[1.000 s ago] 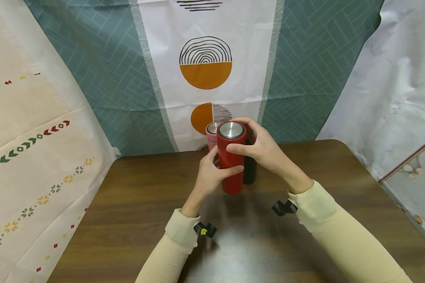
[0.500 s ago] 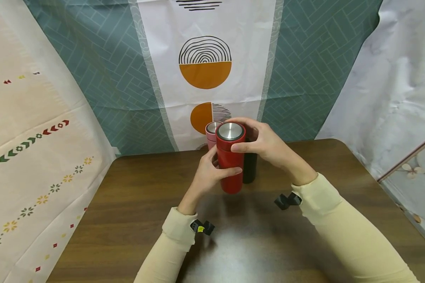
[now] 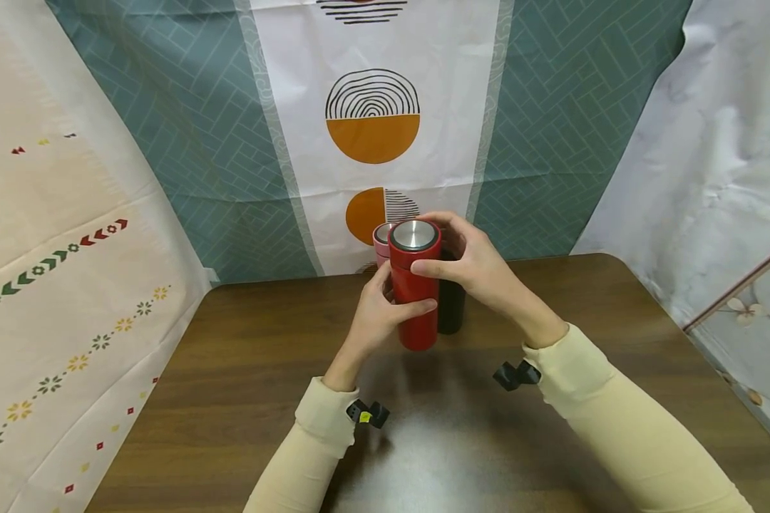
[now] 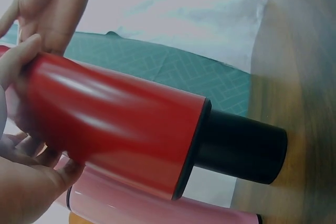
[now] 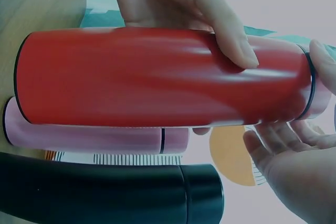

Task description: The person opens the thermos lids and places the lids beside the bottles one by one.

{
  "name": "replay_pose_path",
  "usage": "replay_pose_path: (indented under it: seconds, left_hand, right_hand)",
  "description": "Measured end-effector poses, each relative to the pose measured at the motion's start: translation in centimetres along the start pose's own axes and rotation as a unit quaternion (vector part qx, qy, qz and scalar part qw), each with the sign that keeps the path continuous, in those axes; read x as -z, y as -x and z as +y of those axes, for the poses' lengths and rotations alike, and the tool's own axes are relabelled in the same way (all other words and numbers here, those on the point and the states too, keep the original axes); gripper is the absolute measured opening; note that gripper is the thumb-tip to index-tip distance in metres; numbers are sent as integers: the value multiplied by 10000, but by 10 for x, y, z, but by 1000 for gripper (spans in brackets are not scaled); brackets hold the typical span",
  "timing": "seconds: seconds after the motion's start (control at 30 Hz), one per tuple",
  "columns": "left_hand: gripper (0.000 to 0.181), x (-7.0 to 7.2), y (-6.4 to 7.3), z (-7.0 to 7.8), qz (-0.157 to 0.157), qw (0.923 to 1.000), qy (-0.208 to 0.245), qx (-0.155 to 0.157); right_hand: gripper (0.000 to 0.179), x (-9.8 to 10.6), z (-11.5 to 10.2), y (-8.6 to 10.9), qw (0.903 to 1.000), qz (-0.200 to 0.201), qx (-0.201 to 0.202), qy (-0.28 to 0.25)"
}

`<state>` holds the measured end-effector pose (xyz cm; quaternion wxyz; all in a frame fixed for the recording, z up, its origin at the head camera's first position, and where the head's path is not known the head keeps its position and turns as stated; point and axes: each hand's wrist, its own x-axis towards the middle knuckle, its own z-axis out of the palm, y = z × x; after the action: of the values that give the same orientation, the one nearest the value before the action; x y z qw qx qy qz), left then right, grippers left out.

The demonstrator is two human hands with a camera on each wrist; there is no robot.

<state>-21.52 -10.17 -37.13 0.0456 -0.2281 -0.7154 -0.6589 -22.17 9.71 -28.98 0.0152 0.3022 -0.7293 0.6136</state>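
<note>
A red thermos bottle (image 3: 417, 306) with a silver-topped lid (image 3: 413, 235) is held upright in both hands; its base appears to be off the table. My left hand (image 3: 375, 317) grips the body from the left, thumb across the front. Up at the lid, my right hand (image 3: 471, 263) holds on with its thumb in front and fingers behind. In the right wrist view the dark seam under the lid (image 5: 320, 95) shows between the thumb and fingers. Behind stand a pink bottle (image 5: 105, 139), largely hidden in the head view, and a black bottle (image 3: 451, 306).
The brown wooden table (image 3: 263, 399) runs under everything. A green and white patterned cloth (image 3: 539, 142) hangs behind its far edge. Pale cloths hang at the left (image 3: 51, 285) and right (image 3: 731, 178).
Half a second ago the right hand sat slightly further right with its wrist turned; now it is back to the left. The red bottle has shifted slightly left. The left hand keeps its grip.
</note>
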Motion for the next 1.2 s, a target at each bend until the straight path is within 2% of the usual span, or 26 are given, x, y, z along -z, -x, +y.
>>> replay_pose_path:
  seconds: [0.17,0.4,0.53,0.63,0.73,0.83,0.93,1.07,1.2]
  left_hand:
    - [64,0,0,1,55,10000,52,-11]
    - [62,4,0,2,-196,9996,103,-185]
    - [62,5,1,2,-209,9995,88,-197]
    - [63,5,1,3,-108,9996,85,-230]
    - [64,4,0,3,-2,9996,91,-265]
    - [65,4,0,2,68,9996,96,-249]
    - [66,3,0,2,76,9997,80,-239]
    - [67,3,0,4,-7,9997,97,-206]
    - [67,4,1,5,-140,9996,163,-188]
  right_hand:
    - [63,3,-2,-1,9999,-99,-17,-36]
    - [61,12,-4,-2,9984,-502,65,-262]
    - [64,12,-2,-2,9965,-720,144,-399]
    - [71,8,-1,-1,9972,-627,213,-354]
    - [75,1,-1,1,9989,-316,323,-101]
    - [71,-6,-3,1,9993,39,350,152]
    - [66,-9,-4,2,9991,211,319,196]
    - [64,-6,-4,1,9994,184,294,75]
    - [63,1,-4,0,9996,-76,231,-153]
